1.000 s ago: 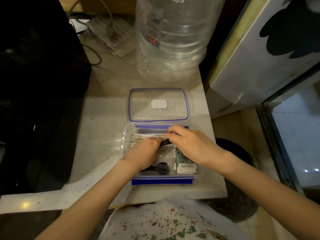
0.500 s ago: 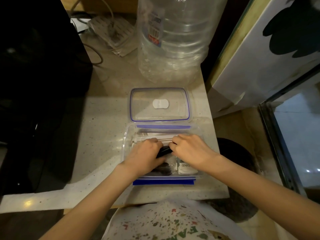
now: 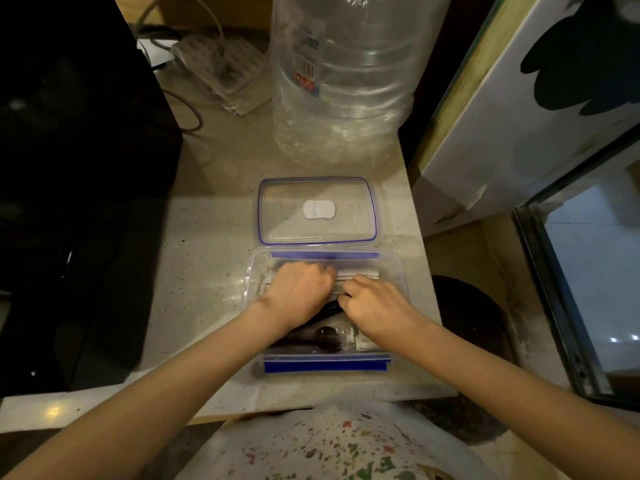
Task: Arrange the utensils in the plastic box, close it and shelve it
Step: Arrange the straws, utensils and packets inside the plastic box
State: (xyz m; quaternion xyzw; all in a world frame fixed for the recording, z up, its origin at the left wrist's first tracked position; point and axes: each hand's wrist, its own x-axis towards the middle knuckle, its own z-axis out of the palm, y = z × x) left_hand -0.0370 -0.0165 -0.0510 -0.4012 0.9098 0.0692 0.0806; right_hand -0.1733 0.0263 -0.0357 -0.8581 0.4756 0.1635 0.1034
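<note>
Hands (image 3: 299, 292) press black utensils (image 3: 322, 337) inside open clear plastic box (image 3: 251, 289).

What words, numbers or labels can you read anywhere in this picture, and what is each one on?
"EA": large green letters, upside down and cut off by the frame edge, on the paint-splattered white shirt.
Label with a barcode and a red strip on the big clear plastic water bottle: too blurred to read.
White packet in the clear plastic box with blue clips: no print readable.
White oval sticker on the clear lid: no text visible.
</note>
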